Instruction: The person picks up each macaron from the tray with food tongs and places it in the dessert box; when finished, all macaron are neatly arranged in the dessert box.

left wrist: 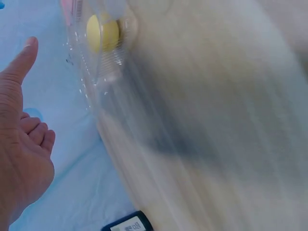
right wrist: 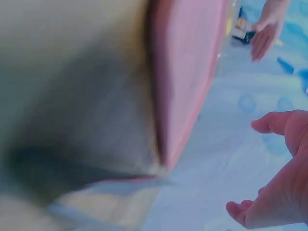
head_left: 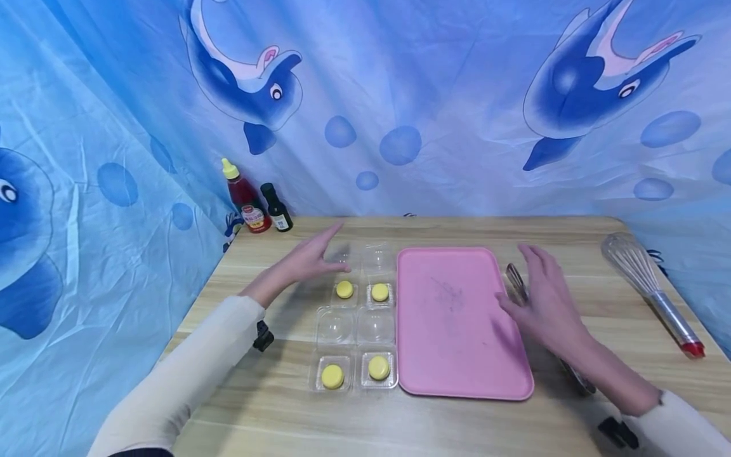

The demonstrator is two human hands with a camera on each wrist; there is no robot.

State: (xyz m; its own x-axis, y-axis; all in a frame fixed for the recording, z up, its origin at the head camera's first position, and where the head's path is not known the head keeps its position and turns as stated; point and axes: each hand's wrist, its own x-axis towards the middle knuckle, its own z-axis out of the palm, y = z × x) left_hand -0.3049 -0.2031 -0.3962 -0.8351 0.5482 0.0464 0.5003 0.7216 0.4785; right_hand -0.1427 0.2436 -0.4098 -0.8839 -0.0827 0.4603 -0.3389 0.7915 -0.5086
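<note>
Several clear plastic boxes [head_left: 375, 327] stand with lids folded back, left of a pink tray [head_left: 451, 330]. Each base holds a yellow round sweet like a macaron [head_left: 379, 367]. My left hand [head_left: 308, 259] hovers beside the far boxes, thumb and fingers spread, holding nothing. In the left wrist view, one yellow sweet [left wrist: 102, 32] shows through clear plastic. Over the tray's right edge, my right hand [head_left: 545, 298] is raised with thumb and fingers apart, also holding nothing. Beneath it lies a long metal utensil [head_left: 516, 279], its middle hidden by the hand and forearm.
A whisk [head_left: 651, 289] with a red-tipped handle lies at the table's right edge. At the far left corner stand a red sauce bottle [head_left: 249, 203] with a yellow cap and a small dark bottle [head_left: 277, 209]. A blue dolphin-print curtain [head_left: 445, 114] hangs behind the wooden table [head_left: 274, 412].
</note>
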